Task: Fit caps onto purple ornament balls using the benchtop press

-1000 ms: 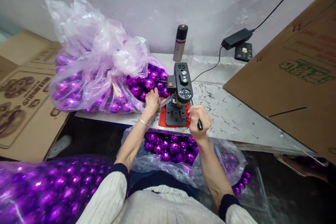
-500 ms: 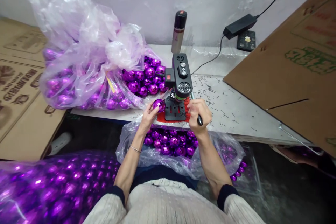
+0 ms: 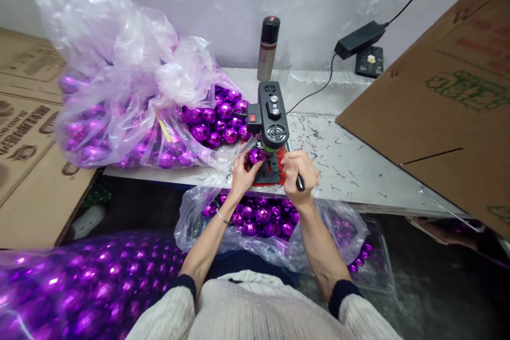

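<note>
Between the thumb and fingers of my left hand (image 3: 244,172) is a shiny purple faceted ball (image 3: 256,156). It sits under the head of a small black bench machine (image 3: 274,111), above the slotted base plate (image 3: 268,171). Whether the ball touches the machine, I cannot tell. My right hand (image 3: 300,172) is wrapped round a lever handle (image 3: 300,183) with a black end, at the machine's right side. Below the table edge, an open plastic bag (image 3: 191,218) holds many more purple balls (image 3: 263,215).
A large clear bag (image 3: 119,64) of purple balls lies on the left of the table. Behind the machine stands a spray can (image 3: 268,48). Small dark pieces litter the tabletop (image 3: 338,164). A cardboard box (image 3: 438,95) rises at right; a power adapter (image 3: 360,40) hangs by its cable.
My left hand has moved right with the purple ball, from beside the base plate to beneath the machine's head. My right hand stays on the lever handle.
</note>
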{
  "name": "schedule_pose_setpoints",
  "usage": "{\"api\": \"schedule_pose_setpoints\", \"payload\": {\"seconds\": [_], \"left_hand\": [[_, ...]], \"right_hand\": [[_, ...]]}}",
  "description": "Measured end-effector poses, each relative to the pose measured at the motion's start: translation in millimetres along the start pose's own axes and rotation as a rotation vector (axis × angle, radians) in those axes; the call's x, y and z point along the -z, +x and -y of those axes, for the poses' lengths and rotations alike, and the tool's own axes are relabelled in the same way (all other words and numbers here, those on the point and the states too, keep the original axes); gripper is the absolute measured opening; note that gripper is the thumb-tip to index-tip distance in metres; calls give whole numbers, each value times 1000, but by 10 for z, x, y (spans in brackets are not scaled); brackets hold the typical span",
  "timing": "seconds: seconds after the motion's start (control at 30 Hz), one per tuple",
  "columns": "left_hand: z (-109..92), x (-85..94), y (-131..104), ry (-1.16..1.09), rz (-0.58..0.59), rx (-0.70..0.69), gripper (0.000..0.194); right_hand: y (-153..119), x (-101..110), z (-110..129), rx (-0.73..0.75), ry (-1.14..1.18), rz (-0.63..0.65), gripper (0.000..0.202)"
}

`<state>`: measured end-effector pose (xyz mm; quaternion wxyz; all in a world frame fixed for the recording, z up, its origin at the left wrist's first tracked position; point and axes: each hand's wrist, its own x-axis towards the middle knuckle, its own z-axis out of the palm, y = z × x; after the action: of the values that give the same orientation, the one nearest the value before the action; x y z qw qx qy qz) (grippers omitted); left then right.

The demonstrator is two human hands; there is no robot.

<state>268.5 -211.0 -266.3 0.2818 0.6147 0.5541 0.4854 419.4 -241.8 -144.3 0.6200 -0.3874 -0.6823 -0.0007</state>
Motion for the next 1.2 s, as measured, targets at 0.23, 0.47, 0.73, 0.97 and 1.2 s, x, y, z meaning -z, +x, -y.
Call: {"api": "schedule_pose_setpoints", "payload": {"seconds": [0.23, 0.47, 0.73, 0.97, 1.2], "left_hand": [[9, -13, 4, 149, 51, -83, 63], [30, -56, 10, 103, 146, -167, 60], [2, -20, 33, 89, 193, -159, 68], [-47, -11, 12, 109, 185, -188, 60], [-22, -22, 5, 104, 184, -178, 60]], "right_hand": [[-8, 0, -4, 17, -25, 8, 25], [-1, 12, 8, 20, -7, 15, 24], [-33, 7, -7, 29, -8, 14, 25], [-179, -20, -81, 22, 4, 2, 23], [-413, -135, -234, 14, 4, -84, 28]]}}
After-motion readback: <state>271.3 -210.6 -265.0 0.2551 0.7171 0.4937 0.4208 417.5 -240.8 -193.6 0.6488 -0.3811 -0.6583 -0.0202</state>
